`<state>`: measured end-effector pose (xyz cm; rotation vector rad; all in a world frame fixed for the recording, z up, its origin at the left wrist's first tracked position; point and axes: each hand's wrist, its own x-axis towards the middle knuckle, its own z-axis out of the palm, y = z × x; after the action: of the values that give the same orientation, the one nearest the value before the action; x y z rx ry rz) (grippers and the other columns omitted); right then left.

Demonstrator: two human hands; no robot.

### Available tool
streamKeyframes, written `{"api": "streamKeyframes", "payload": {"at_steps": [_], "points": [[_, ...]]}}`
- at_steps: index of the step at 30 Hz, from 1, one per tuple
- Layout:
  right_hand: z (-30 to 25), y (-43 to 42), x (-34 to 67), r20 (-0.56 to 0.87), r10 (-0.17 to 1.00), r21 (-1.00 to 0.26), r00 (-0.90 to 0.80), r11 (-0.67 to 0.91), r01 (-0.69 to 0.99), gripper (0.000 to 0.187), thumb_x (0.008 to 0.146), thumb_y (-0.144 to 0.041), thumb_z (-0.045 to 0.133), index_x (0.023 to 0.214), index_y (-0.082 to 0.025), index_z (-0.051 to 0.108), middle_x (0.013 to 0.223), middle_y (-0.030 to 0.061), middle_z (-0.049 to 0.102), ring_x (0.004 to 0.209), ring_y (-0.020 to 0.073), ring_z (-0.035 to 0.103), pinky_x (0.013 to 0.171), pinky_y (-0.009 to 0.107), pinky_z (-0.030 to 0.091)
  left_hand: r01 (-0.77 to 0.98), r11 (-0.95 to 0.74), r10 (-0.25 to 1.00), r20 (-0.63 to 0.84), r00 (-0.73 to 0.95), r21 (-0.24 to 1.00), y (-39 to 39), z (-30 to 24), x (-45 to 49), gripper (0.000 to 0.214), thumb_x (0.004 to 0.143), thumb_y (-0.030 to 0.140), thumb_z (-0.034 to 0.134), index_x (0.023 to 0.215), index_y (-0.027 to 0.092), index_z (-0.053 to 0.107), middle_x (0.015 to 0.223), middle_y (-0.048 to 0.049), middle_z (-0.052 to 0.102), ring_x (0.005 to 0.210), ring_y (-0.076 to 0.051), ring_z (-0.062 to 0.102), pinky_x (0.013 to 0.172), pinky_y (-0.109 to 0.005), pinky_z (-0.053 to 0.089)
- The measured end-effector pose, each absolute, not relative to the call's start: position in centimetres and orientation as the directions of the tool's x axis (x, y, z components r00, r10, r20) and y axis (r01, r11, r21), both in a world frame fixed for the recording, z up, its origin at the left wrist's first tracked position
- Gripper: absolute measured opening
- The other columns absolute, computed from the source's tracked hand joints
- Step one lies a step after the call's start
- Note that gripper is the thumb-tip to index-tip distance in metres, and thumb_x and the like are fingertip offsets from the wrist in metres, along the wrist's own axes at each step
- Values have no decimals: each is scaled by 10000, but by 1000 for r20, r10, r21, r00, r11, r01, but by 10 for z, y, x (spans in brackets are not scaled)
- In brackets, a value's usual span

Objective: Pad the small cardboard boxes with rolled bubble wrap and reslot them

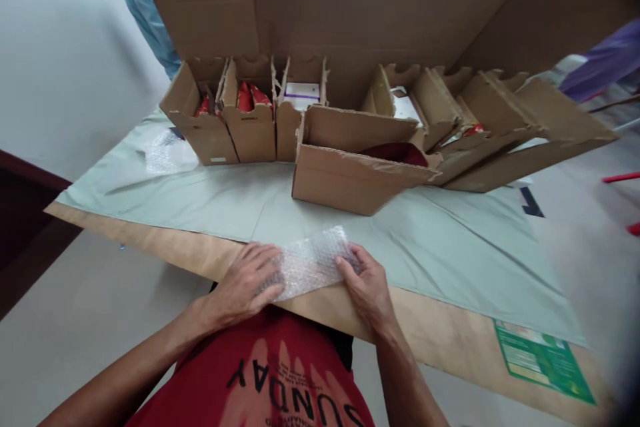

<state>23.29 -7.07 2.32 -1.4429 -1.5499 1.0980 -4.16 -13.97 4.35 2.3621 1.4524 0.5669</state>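
A flat strip of clear bubble wrap lies at the table's near edge, in front of my red shirt. My left hand rests over the strip's left end, its fingers stretched out and the thumb apart. At the other end, my right hand pinches the strip, thumb on top and fingers curled around its right edge. Nothing can be made out inside the wrap. Beyond it stands an open cardboard bin with something dark red inside.
Several cardboard bins line the back, holding red packets and white boxes. More bubble wrap lies at the left. A pale green cloth covers the table. A green printed sheet sits at the right front edge.
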Motion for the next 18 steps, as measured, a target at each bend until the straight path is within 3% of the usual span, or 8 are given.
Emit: {"api": "streamKeyframes", "payload": {"at_steps": [4,7,9,13,15,18], "points": [[31,-79,227,37,998,-977,-41,45,208,257,862,-456,673,850,-203,716,775,34,734,714,193,665,669,291,525,841,-275,947,285,151,467,-135,32,-44,358,904,264,614,1253,186,622,1161,-124,737,1104,-287,681,950,-456,558],[34,-85,237,78,994,-978,77,61,200,285,843,-480,699,780,-203,680,687,6,668,641,164,599,615,268,480,805,-272,954,260,151,527,-123,32,-40,111,915,233,585,973,219,678,843,-36,739,799,-213,702,775,-359,580],[33,-88,245,78,988,-975,135,47,218,351,845,-510,694,695,-202,615,608,-22,567,577,135,512,556,250,425,782,-280,949,286,136,557,-113,38,-34,108,926,225,566,877,225,661,798,-18,727,760,-187,695,743,-319,571],[25,-89,258,78,972,-969,223,21,246,496,913,-556,603,589,-221,437,543,-55,357,517,106,349,485,245,311,762,-370,906,386,171,531,-83,50,-23,141,948,240,545,940,221,684,837,-20,745,782,-175,703,753,-299,566],[21,-87,262,137,955,-956,264,59,286,451,953,-522,556,625,-216,507,590,-32,450,566,129,439,540,258,383,753,-454,878,384,287,476,-67,49,-19,196,970,240,519,923,223,708,797,-18,743,753,-175,702,754,-308,563],[15,-84,270,276,918,-922,286,168,349,277,954,-431,569,876,-214,721,904,55,699,877,217,650,811,349,529,770,-522,838,388,383,367,-50,42,-17,249,989,230,501,959,230,748,805,-32,762,760,-195,713,765,-346,572]]}}
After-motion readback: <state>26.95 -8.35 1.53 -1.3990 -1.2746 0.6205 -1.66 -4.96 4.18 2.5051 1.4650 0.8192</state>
